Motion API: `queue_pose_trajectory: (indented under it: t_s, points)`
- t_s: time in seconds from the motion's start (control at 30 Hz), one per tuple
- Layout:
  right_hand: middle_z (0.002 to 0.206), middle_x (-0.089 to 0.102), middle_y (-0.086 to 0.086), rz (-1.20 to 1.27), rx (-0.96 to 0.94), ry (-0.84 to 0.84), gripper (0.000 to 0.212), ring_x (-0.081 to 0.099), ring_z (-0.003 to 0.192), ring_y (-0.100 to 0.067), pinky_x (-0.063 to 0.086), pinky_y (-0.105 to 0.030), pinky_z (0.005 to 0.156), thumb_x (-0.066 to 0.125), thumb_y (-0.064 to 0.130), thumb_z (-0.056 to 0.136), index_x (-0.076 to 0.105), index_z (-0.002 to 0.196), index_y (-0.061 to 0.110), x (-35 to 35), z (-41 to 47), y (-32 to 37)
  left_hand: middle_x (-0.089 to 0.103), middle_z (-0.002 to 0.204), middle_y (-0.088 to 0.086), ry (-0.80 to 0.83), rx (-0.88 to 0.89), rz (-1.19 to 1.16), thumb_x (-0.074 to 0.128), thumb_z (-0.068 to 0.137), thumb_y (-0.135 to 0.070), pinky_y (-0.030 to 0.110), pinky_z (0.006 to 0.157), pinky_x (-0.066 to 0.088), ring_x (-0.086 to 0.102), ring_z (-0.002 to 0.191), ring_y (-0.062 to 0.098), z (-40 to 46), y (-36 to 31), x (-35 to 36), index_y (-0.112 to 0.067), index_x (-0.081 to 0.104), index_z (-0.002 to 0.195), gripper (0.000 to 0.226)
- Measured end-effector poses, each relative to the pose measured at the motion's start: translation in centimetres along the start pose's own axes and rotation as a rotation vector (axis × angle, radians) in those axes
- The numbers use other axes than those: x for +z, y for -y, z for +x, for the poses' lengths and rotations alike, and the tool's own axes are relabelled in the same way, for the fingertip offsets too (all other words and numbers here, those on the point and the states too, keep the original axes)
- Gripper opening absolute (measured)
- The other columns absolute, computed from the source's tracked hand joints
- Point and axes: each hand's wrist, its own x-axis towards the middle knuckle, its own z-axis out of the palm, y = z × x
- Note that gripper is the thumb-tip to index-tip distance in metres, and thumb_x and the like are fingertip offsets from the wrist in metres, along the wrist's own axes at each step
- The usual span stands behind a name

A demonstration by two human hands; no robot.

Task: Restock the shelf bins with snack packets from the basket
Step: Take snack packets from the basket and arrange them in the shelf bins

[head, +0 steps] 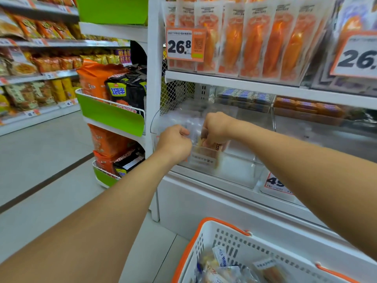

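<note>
My right hand [216,128] had its fingers curled around a snack packet [206,149], long axis upright, lowering it into the clear bin [240,172]. My left hand [175,142] pinched the packet beside it. The basket [206,237] sat below, nearer my right arm.

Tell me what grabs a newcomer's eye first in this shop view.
Mid-frame, the left hand and right hand both grip small clear snack packets inside the transparent plastic shelf bin. Above hang orange vacuum-sealed snack packs with a bold orange-framed 26.8 price tag. Bottom right sits the white perforated basket with orange handles.
</note>
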Motion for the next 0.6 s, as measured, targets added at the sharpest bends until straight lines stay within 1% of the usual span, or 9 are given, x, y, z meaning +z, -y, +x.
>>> queue_pose_trajectory:
  t_s: [0.1,0.2,0.27,0.33,0.37,0.43,0.5,0.53,0.6]
  points:
    - [0.098,0.074,-0.013,-0.069,0.044,0.109,0.013,0.074,0.065,-0.025,0.062,-0.035,0.061,0.063,0.009,0.092,0.07,0.103,0.006,1.2,1.0,0.2,0.067,0.109,0.017,-0.001,0.004,0.021,0.049,0.091,-0.003,0.038,0.064,0.059,0.069,0.079,0.032,-0.1,-0.2,0.3,-0.015,0.06,0.119,0.033]
    - [0.108,0.071,-0.015,0.051,0.056,0.232,0.017,0.075,0.073,-0.028,0.062,-0.041,0.072,0.058,0.01,0.098,0.067,0.111,0.005,1.5,1.1,0.1,0.065,0.108,0.013,-0.003,-0.004,0.029,0.047,0.089,-0.003,0.048,0.074,0.06,0.069,0.085,0.034,-0.2,-0.5,0.6,-0.02,0.058,0.113,0.032]
    - [0.114,0.067,-0.016,0.209,0.062,0.278,0.021,0.074,0.088,-0.034,0.06,-0.044,0.083,0.051,0.013,0.102,0.065,0.116,0.005,1.5,0.7,-0.4,0.065,0.105,0.01,0.02,0.019,0.06,0.049,0.089,-0.001,0.048,0.077,0.059,0.069,0.087,0.035,-0.3,-0.6,0.9,-0.02,0.057,0.117,0.035]
    - [0.109,0.066,-0.017,0.46,0.084,0.342,0.027,0.069,0.096,-0.035,0.056,-0.045,0.093,0.052,0.024,0.104,0.062,0.113,0.002,1.3,-0.4,-1.2,0.064,0.112,0.009,0.036,0.079,0.185,0.056,0.091,-0.008,0.044,0.086,0.056,0.065,0.097,0.032,-0.4,-0.6,1.1,-0.016,0.054,0.129,0.039]
    - [0.107,0.065,-0.016,0.528,0.077,0.343,0.03,0.066,0.095,-0.033,0.056,-0.044,0.092,0.053,0.03,0.102,0.062,0.111,0.003,1.1,-1.1,-1.6,0.063,0.114,0.008,0.024,0.118,0.276,0.058,0.092,-0.012,0.041,0.089,0.054,0.062,0.102,0.031,-0.6,-0.7,1.2,-0.016,0.052,0.133,0.042]
    - [0.104,0.068,-0.014,0.469,0.051,0.144,0.031,0.067,0.09,-0.027,0.061,-0.043,0.081,0.06,0.034,0.098,0.066,0.107,0.005,0.5,-2.6,-2.9,0.062,0.112,0.007,-0.021,0.201,0.419,0.058,0.091,-0.015,0.04,0.087,0.051,0.059,0.103,0.029,-1.0,-1.0,1.4,-0.016,0.05,0.131,0.041]
    - [0.087,0.074,-0.014,0.334,0.085,-0.171,0.039,0.072,0.077,-0.026,0.063,-0.043,0.067,0.067,0.04,0.091,0.071,0.092,0.002,0.3,-3.8,-4.3,0.061,0.103,0.006,-0.05,0.253,0.468,0.059,0.088,-0.015,0.04,0.08,0.05,0.058,0.095,0.029,-1.6,-1.6,1.5,-0.016,0.053,0.114,0.027]
    - [0.077,0.074,-0.013,0.29,0.114,-0.219,0.047,0.073,0.071,-0.025,0.063,-0.041,0.065,0.066,0.047,0.089,0.072,0.084,0.0,0.3,-4.2,-4.9,0.061,0.098,0.005,-0.054,0.264,0.473,0.059,0.086,-0.014,0.038,0.075,0.05,0.058,0.091,0.029,-1.7,-1.9,1.7,-0.017,0.054,0.101,0.017]
    - [0.074,0.075,-0.009,0.292,0.144,-0.02,0.061,0.074,0.073,-0.024,0.062,-0.038,0.071,0.051,0.056,0.096,0.073,0.083,0.001,1.0,-5.0,-4.9,0.063,0.085,0.003,-0.015,0.27,0.5,0.059,0.079,-0.014,0.036,0.07,0.051,0.06,0.082,0.028,-2.0,-2.3,2.0,-0.019,0.056,0.078,0.006]
